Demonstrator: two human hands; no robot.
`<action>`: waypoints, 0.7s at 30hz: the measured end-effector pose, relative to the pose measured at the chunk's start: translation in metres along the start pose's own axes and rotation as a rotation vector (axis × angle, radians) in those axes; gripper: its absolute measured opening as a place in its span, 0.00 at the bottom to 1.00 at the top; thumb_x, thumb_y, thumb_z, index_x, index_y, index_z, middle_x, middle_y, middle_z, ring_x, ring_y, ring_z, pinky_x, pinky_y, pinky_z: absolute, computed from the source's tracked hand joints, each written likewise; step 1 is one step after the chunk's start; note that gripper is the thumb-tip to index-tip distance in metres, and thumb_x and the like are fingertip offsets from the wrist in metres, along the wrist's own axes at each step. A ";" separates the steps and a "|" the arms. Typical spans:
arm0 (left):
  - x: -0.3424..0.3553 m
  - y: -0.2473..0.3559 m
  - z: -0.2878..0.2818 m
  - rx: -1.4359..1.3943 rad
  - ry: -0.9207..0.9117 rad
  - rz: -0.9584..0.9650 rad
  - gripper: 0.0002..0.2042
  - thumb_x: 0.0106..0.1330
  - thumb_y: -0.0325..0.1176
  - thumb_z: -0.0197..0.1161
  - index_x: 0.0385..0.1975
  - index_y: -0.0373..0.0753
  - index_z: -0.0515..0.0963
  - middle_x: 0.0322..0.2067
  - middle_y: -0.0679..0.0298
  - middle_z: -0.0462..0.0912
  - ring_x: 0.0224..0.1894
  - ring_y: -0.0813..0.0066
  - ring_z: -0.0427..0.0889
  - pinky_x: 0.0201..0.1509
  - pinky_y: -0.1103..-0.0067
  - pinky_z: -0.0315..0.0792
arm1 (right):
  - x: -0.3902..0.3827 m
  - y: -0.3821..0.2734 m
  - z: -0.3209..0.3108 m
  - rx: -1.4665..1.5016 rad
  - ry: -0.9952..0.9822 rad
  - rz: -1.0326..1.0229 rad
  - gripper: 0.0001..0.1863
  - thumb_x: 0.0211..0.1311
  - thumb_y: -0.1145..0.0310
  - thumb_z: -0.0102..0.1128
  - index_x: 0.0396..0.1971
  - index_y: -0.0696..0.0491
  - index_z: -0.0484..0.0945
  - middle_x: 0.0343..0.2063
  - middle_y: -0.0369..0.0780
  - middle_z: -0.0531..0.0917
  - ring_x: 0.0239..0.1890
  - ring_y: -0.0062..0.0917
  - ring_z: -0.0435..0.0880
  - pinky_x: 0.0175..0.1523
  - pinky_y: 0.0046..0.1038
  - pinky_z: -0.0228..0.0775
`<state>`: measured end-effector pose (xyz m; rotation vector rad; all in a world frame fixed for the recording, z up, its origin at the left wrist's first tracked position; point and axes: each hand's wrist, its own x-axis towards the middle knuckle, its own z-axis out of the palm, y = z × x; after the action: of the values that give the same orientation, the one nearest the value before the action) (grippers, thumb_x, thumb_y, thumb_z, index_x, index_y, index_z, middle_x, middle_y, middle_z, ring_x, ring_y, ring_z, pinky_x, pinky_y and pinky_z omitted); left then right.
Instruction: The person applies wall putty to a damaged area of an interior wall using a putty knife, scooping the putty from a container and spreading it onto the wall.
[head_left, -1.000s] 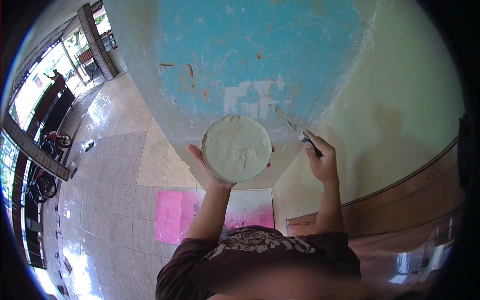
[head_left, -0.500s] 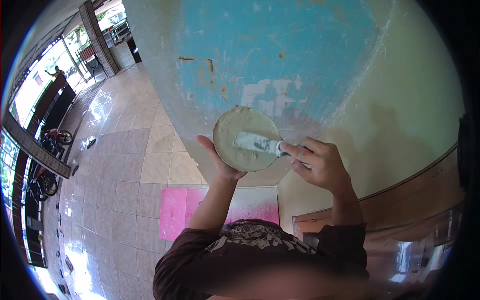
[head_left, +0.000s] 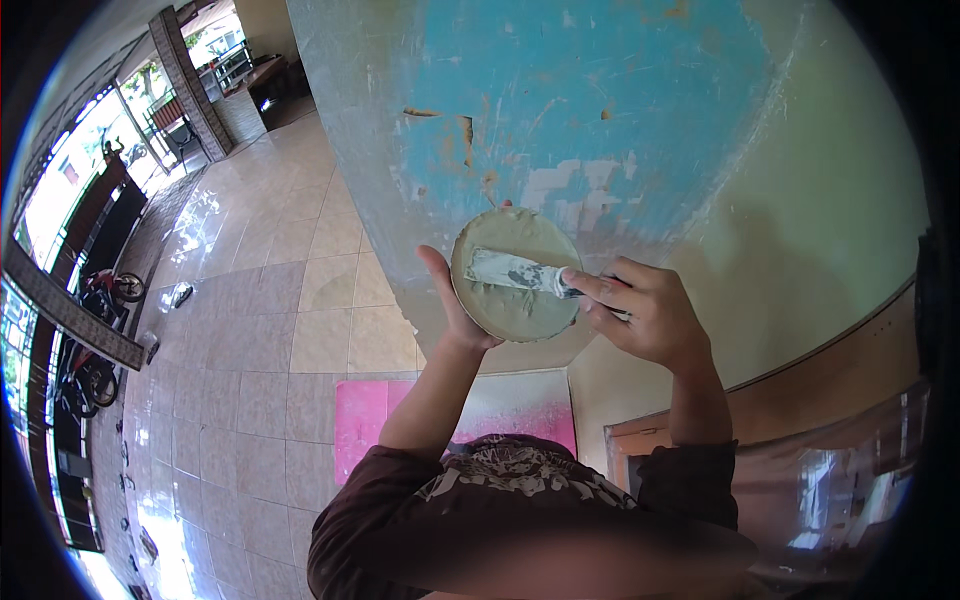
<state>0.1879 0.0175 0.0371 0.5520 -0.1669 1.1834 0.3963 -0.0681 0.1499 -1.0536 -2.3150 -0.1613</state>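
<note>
My left hand (head_left: 462, 318) supports a round, shallow container (head_left: 540, 325) of pale greenish-grey paste from beneath, its thumb along the left rim and most fingers hidden below. My right hand (head_left: 645, 312) is closed on the handle of a putty knife (head_left: 512, 272), index finger stretched along it. The knife's paste-smeared blade lies over the paste, pointing left. Ahead, the wall (head_left: 590, 80) has a scraped turquoise patch with chipped spots and whitish filled areas just beyond the container.
A pink and white board (head_left: 360, 415) lies on the floor below me. Brown wooden furniture (head_left: 760, 410) stands at the right. Glossy tiles (head_left: 230, 350) stretch to the left, where motorcycles (head_left: 95, 375), a pillar (head_left: 190, 85) and a table (head_left: 265, 80) are visible.
Container, putty knife and both hands have shifted slightly right in view, as has the wall. The blade lies a little farther left across the paste.
</note>
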 end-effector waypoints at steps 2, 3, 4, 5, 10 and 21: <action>0.003 0.003 -0.001 -0.259 -0.106 -0.036 0.56 0.61 0.85 0.39 0.76 0.40 0.60 0.71 0.56 0.69 0.69 0.55 0.72 0.70 0.55 0.70 | 0.002 -0.004 0.002 -0.033 -0.030 0.000 0.22 0.58 0.68 0.71 0.54 0.45 0.88 0.23 0.36 0.75 0.22 0.26 0.76 0.27 0.30 0.70; 0.002 0.005 -0.004 -0.261 -0.108 -0.035 0.56 0.61 0.85 0.39 0.76 0.40 0.60 0.71 0.56 0.69 0.69 0.55 0.72 0.70 0.55 0.70 | -0.001 -0.006 0.002 -0.009 -0.036 0.011 0.22 0.58 0.68 0.70 0.55 0.45 0.88 0.23 0.35 0.75 0.22 0.26 0.76 0.27 0.30 0.70; 0.000 0.007 -0.008 -0.193 -0.068 -0.055 0.56 0.61 0.85 0.39 0.76 0.41 0.61 0.71 0.56 0.69 0.69 0.53 0.73 0.69 0.52 0.71 | -0.002 -0.007 0.003 0.014 -0.041 0.021 0.22 0.58 0.68 0.70 0.55 0.45 0.88 0.23 0.35 0.74 0.22 0.26 0.76 0.27 0.30 0.71; -0.001 0.009 -0.011 -0.125 -0.028 -0.074 0.56 0.60 0.85 0.39 0.76 0.41 0.61 0.71 0.56 0.69 0.68 0.52 0.73 0.67 0.50 0.73 | -0.001 -0.008 0.004 0.011 -0.043 0.020 0.22 0.58 0.68 0.70 0.55 0.45 0.88 0.23 0.35 0.74 0.22 0.26 0.76 0.27 0.30 0.71; 0.000 0.017 -0.012 -0.202 -0.044 -0.130 0.56 0.60 0.86 0.37 0.76 0.43 0.60 0.70 0.57 0.70 0.68 0.53 0.73 0.67 0.51 0.73 | -0.001 -0.016 0.011 0.001 -0.041 0.030 0.23 0.58 0.68 0.70 0.56 0.43 0.88 0.23 0.35 0.74 0.21 0.26 0.74 0.27 0.30 0.70; 0.005 0.019 -0.018 -0.270 -0.096 -0.159 0.54 0.60 0.86 0.37 0.74 0.44 0.64 0.68 0.57 0.72 0.67 0.52 0.74 0.66 0.52 0.74 | -0.014 -0.012 0.008 0.087 -0.013 0.084 0.25 0.52 0.76 0.69 0.54 0.47 0.88 0.26 0.37 0.78 0.22 0.26 0.77 0.28 0.29 0.71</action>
<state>0.1694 0.0355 0.0303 0.3770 -0.3535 0.9617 0.3908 -0.0826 0.1372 -1.1081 -2.2633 -0.0207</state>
